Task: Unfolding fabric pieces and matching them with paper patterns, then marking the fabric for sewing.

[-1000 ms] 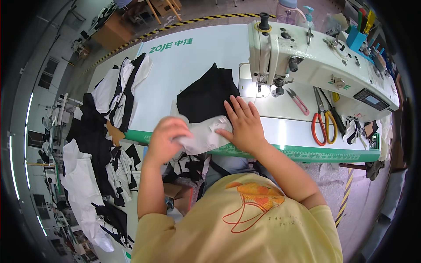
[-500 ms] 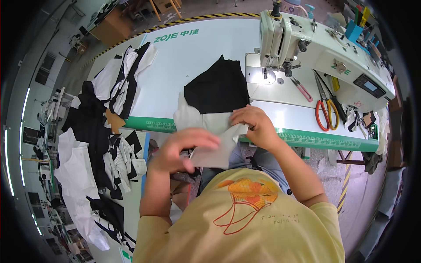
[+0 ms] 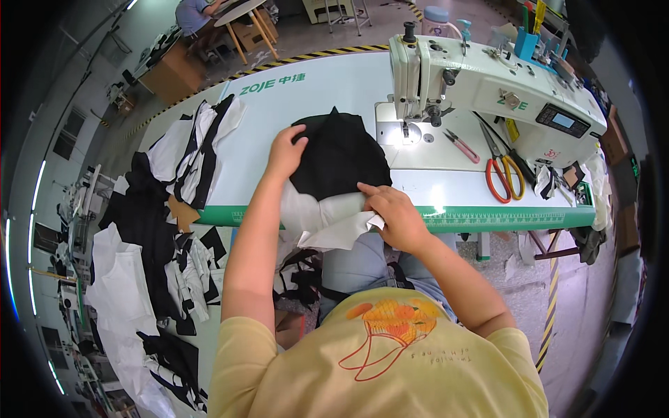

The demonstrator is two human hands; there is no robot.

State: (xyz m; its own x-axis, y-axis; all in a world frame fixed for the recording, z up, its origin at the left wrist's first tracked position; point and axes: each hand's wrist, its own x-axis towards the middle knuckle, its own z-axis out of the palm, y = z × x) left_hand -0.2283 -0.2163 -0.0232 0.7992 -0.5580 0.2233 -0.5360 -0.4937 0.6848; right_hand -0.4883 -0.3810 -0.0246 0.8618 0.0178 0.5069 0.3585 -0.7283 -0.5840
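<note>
A black fabric piece (image 3: 341, 157) lies on the sewing table, its near edge meeting a white fabric piece (image 3: 313, 209) that hangs in folds over the table's front edge. My left hand (image 3: 284, 153) is at the far left edge of the black cloth, thumb and fingers closed on it. Where black and white meet at the near right, my right hand (image 3: 395, 214) grips the white fabric, its index finger reaching onto the black. The sewing machine (image 3: 481, 87) stands to the right of the cloth, its needle area (image 3: 406, 131) lit and apart from the fabric.
Right of the needle lie pink-handled snips (image 3: 462, 146) and scissors (image 3: 503, 174) with red and yellow handles. Black and white garment pieces (image 3: 191, 143) are heaped at the left, with more on a side surface (image 3: 212, 334). A person (image 3: 197, 21) sits in the far background.
My left hand has gone from the white fabric near my lap to the black cloth's far left edge. The white flap has dropped lower, while my right hand stays near the seam.
</note>
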